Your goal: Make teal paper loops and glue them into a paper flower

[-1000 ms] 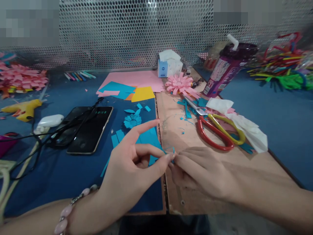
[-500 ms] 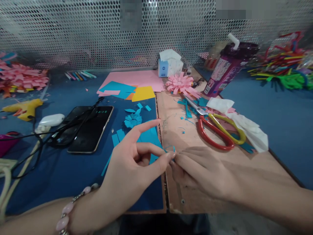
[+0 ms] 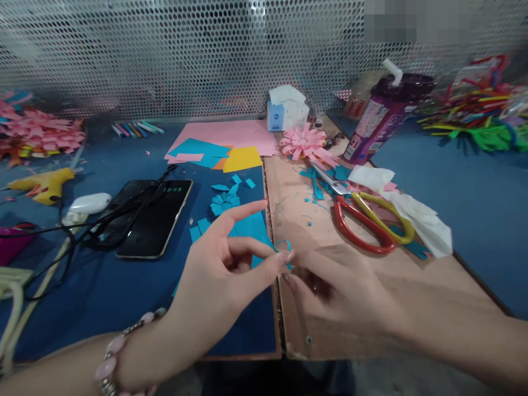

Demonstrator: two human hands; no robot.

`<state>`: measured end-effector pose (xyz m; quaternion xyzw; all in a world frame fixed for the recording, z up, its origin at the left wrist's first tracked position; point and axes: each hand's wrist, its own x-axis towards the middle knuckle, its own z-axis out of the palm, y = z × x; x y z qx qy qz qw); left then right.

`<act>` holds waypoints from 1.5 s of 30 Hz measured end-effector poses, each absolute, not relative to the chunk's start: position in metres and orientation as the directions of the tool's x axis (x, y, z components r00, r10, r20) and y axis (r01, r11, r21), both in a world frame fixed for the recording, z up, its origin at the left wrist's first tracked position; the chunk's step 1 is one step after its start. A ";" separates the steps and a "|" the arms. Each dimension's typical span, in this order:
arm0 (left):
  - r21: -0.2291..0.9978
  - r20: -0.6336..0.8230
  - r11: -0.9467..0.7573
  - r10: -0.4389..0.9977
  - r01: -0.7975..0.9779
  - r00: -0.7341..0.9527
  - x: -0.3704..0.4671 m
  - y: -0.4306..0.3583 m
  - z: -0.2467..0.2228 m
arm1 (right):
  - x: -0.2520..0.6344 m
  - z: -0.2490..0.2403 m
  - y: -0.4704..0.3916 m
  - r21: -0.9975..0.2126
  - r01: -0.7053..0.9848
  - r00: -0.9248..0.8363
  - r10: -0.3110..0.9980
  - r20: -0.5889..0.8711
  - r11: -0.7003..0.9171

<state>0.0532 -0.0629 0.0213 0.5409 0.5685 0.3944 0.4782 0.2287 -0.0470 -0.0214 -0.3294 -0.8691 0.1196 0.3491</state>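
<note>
My left hand (image 3: 231,264) pinches a narrow blue paper strip (image 3: 289,245) between thumb and forefinger, its other forefinger side hidden. The strip bends into a small curl at the fingertips. Close against it on the right, my right hand (image 3: 342,283) has its fingers bent and its thumb parted from the forefinger; nothing shows between them. Beyond my left hand lies a blue paper flower (image 3: 225,203), with blue paper pieces (image 3: 251,225) partly covered by that hand. Red and yellow handled scissors (image 3: 363,223) rest past my right hand.
A phone (image 3: 154,220) with black cable over it and a yellow glue gun (image 3: 41,185) lie at left. Coloured paper sheets (image 3: 243,158), a pink paper flower (image 3: 303,142) and a tissue pack (image 3: 275,116) are at the back. A purple tumbler (image 3: 377,118) stands beside crumpled tissue (image 3: 424,217).
The right thumb and forefinger have parted and shifted slightly away from the strip. More of the blue curl shows at the left fingertips. The left hand keeps its pinch.
</note>
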 end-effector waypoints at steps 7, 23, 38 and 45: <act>0.966 -0.063 0.037 0.994 0.257 0.093 0.054 -0.069 0.019 | 0.229 -0.014 -0.051 -0.662 0.324 -0.554 0.703 0.446 0.676; 0.948 -0.202 0.083 0.903 0.307 0.379 0.033 -0.039 0.018 | 0.230 -0.010 -0.050 -0.901 0.293 -0.584 0.806 0.097 0.321; 0.895 -0.256 0.061 0.882 0.442 0.396 0.014 -0.026 0.021 | 0.228 -0.014 -0.052 -0.792 0.352 -0.693 0.707 0.137 0.499; 0.696 -0.218 0.019 0.958 0.717 0.186 -0.052 0.011 0.039 | 0.227 -0.012 -0.053 -0.775 0.346 -0.696 0.698 0.166 0.529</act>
